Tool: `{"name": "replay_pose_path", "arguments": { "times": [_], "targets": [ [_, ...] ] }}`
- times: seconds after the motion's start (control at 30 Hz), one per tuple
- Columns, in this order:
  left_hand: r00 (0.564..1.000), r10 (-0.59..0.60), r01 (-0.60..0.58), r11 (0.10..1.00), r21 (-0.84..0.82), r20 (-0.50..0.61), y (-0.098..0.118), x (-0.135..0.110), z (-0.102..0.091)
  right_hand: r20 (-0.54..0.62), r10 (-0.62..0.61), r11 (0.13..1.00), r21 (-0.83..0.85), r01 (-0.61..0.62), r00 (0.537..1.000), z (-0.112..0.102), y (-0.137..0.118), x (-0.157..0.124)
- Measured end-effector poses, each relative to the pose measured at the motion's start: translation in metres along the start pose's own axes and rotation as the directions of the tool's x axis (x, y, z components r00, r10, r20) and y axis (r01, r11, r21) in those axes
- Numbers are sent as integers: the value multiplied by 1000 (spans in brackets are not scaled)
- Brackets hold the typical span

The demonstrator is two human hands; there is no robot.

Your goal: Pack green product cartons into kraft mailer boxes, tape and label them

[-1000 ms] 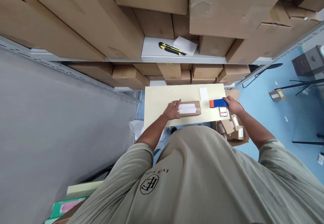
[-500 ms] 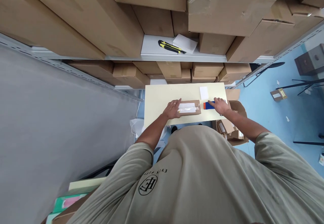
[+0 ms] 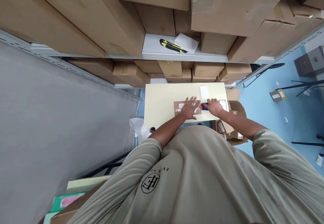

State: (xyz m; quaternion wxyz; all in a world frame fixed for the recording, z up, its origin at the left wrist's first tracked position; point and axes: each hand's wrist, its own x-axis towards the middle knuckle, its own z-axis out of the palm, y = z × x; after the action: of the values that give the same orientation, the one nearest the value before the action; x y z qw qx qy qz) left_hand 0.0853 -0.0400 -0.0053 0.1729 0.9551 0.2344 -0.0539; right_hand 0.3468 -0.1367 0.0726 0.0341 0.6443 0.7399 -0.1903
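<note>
Cardboard parcel box (image 3: 180, 107) | left hand (image 3: 190, 107) pressed it, grip open and flat, near the desk (image 3: 162, 102) front edge | right hand (image 3: 215, 107) open, resting on blue-and-red pack (image 3: 204, 106) just beside the box

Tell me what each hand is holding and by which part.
The left hand lies flat on the cardboard mailer box, not gripping it. The right hand covers one end of a blue and orange item; whether it grips cannot be told.
</note>
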Motion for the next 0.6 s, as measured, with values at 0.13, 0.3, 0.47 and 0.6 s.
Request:
{"name": "replay_pose_path", "arguments": {
  "times": [0.13, 0.3, 0.47, 0.6],
  "targets": [
    [1000, -4, 4, 1000, -25, 11, 12, 14, 7, 16, -24, 999, -26, 24, 1000, 7, -6, 0],
    [1000, 12, -12, 999, -40, 12, 3, 11, 4, 38, -10, 1000, -10, 10, 999, 28, -14, 14],
    [1000, 17, -17, 998, -56, -2, 6, 7, -1, 29, 129, 991, 16, -129, 991, 31, 13, 3],
    [1000, 9, -9, 997, -70, -1, 5, 7, -3, -45, 270, 959, 105, -264, 962, 25, 41, -15]
  ]
}}
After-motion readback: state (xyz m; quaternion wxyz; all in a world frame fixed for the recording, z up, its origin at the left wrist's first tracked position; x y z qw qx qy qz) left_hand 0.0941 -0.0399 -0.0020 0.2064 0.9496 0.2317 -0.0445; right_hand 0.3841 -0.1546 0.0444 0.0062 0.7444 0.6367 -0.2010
